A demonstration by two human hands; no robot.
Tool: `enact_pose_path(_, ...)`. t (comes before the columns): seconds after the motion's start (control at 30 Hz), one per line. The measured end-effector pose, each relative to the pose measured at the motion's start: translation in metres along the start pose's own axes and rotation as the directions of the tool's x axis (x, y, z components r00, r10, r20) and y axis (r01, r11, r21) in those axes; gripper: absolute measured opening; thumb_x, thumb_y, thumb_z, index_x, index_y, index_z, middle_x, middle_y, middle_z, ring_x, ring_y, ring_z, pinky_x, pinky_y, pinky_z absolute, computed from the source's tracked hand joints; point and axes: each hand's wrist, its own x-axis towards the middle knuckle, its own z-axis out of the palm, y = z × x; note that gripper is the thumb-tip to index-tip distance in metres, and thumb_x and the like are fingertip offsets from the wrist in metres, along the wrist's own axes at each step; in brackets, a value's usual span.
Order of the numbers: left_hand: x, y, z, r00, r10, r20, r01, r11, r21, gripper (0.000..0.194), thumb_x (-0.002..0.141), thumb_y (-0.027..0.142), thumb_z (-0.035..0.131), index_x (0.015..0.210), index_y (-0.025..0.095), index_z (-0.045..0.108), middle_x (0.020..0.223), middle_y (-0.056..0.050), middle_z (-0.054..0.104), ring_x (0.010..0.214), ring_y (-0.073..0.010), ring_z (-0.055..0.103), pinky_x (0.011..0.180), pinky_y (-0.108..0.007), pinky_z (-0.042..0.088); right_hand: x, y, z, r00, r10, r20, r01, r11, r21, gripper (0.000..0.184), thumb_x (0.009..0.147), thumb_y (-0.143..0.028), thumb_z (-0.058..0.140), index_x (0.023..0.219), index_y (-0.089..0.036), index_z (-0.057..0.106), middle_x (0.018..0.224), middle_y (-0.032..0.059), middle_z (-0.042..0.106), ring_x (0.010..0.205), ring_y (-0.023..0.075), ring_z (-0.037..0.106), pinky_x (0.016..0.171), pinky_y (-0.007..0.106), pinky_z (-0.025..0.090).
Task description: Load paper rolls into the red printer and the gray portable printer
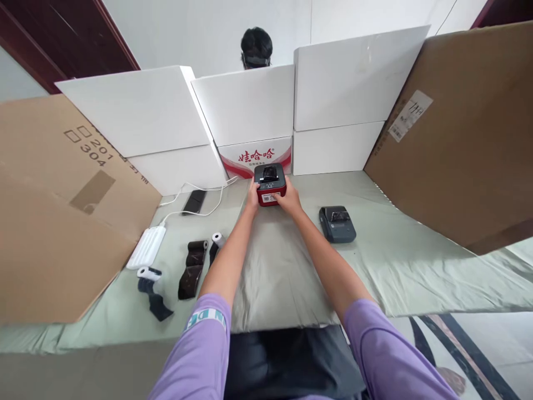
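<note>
My left hand [252, 196] and my right hand [290, 199] grip a small red and black portable printer [260, 174] from its two sides. A dark strip lies on its top and a white label shows on its front. It is at the far middle of the cloth-covered table, in front of a white box with red lettering [255, 155]. Whether it rests on the cloth or is slightly lifted, I cannot tell. To the right of my right forearm is a dark grey portable printer [338, 232], also with a dark strip on top.
Paper rolls with dark printed strips [194, 269] lie left of my left forearm. Beyond them are a white power strip [146, 247], a cable and a black phone [194, 201]. White boxes and large cardboard panels [462, 139] wall the table. A person's head [256, 47] shows behind.
</note>
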Motion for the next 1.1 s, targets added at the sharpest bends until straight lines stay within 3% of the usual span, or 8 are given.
enact_pose_path(0.17, 0.020, -0.010, 0.001, 1.000, -0.029, -0.003, 0.029, 0.998, -0.061, 0.056, 0.089, 0.022, 0.048, 0.144, 0.015, 0.056, 0.125, -0.006, 0.074, 0.115, -0.0214, 0.071, 0.104, -0.034, 0.053, 0.016, 0.013, 0.015, 0.999, 0.053, 0.001, -0.053, 0.998, -0.037, 0.078, 0.074, -0.024, 0.072, 0.147, -0.017, 0.047, 0.139, 0.0132, 0.068, 0.125, 0.0329, 0.065, 0.111, 0.050, 0.049)
enact_pose_path(0.33, 0.011, -0.003, 0.000, 0.982, -0.034, -0.187, 0.072, 0.978, 0.197, 0.058, 0.099, 0.027, 0.045, 0.156, 0.015, 0.042, 0.160, -0.009, 0.051, 0.152, -0.0223, 0.044, 0.124, -0.039, 0.036, -0.005, -0.008, 0.000, 0.991, 0.121, -0.062, -0.128, 0.984, -0.125, 0.082, 0.078, -0.028, 0.068, 0.152, -0.010, 0.039, 0.151, 0.0218, 0.056, 0.139, 0.0361, 0.054, 0.118, 0.054, 0.042)
enact_pose_path(0.4, -0.016, -0.003, -0.004, 0.973, 0.058, -0.221, 0.025, 0.934, 0.356, 0.060, 0.102, 0.031, 0.043, 0.159, 0.014, 0.037, 0.170, -0.010, 0.034, 0.160, -0.0207, 0.025, 0.131, -0.038, 0.021, -0.033, -0.024, -0.033, 0.995, 0.028, -0.092, -0.047, 0.975, -0.216, 0.080, 0.079, -0.032, 0.069, 0.152, -0.011, 0.041, 0.152, 0.0235, 0.053, 0.140, 0.0371, 0.051, 0.119, 0.055, 0.041)
enact_pose_path(0.5, -0.078, -0.005, -0.007, 0.988, 0.149, -0.044, -0.109, 0.866, 0.488, 0.061, 0.104, 0.040, 0.043, 0.161, 0.017, 0.037, 0.172, -0.008, 0.028, 0.162, -0.0219, 0.020, 0.133, -0.039, 0.014, -0.089, -0.042, -0.101, 0.971, -0.165, -0.174, 0.084, 0.914, -0.398, 0.069, 0.087, -0.040, 0.064, 0.149, -0.017, 0.043, 0.144, 0.0199, 0.056, 0.134, 0.0346, 0.053, 0.116, 0.057, 0.041)
enact_pose_path(0.67, -0.176, -0.002, 0.006, 0.960, 0.090, 0.265, -0.220, 0.828, 0.516, 0.056, 0.104, 0.039, 0.043, 0.157, 0.023, 0.045, 0.170, -0.004, 0.035, 0.161, -0.0216, 0.025, 0.133, -0.042, 0.018, -0.151, -0.022, -0.159, 0.921, 0.094, -0.378, -0.325, 0.720, -0.614, 0.096, 0.074, -0.049, 0.075, 0.151, -0.008, 0.034, 0.141, 0.0284, 0.049, 0.134, 0.0446, 0.045, 0.113, 0.063, 0.036)
enact_pose_path(0.8, -0.209, 0.013, 0.013, 0.905, 0.050, 0.422, -0.304, 0.770, 0.561, 0.058, 0.100, 0.032, 0.049, 0.156, 0.018, 0.047, 0.166, -0.008, 0.042, 0.157, -0.0218, 0.033, 0.132, -0.042, 0.023, -0.161, -0.004, -0.141, 0.886, 0.320, -0.335, -0.463, 0.631, -0.622, 0.101, 0.070, -0.038, 0.075, 0.154, -0.003, 0.029, 0.138, 0.0290, 0.049, 0.129, 0.0437, 0.049, 0.110, 0.055, 0.041)
enact_pose_path(0.97, -0.231, 0.030, -0.003, 0.878, -0.038, 0.478, -0.298, 0.738, 0.606, 0.061, 0.100, 0.035, 0.050, 0.158, 0.018, 0.044, 0.166, -0.008, 0.041, 0.156, -0.0226, 0.036, 0.131, -0.041, 0.026, -0.187, -0.042, -0.096, 0.940, 0.190, -0.285, -0.327, 0.744, -0.583, 0.096, 0.073, -0.038, 0.072, 0.154, -0.008, 0.031, 0.132, 0.0230, 0.048, 0.125, 0.0400, 0.049, 0.108, 0.054, 0.043)
enact_pose_path(1.1, -0.242, 0.028, -0.029, 0.916, -0.089, 0.392, -0.187, 0.768, 0.612, 0.066, 0.102, 0.042, 0.044, 0.163, 0.017, 0.035, 0.172, -0.007, 0.028, 0.160, -0.0222, 0.024, 0.133, -0.041, 0.018, -0.219, -0.075, -0.034, 0.962, 0.139, -0.237, -0.241, 0.840, -0.486, 0.088, 0.079, -0.044, 0.070, 0.152, -0.012, 0.035, 0.123, 0.0193, 0.050, 0.118, 0.0377, 0.052, 0.103, 0.054, 0.047)
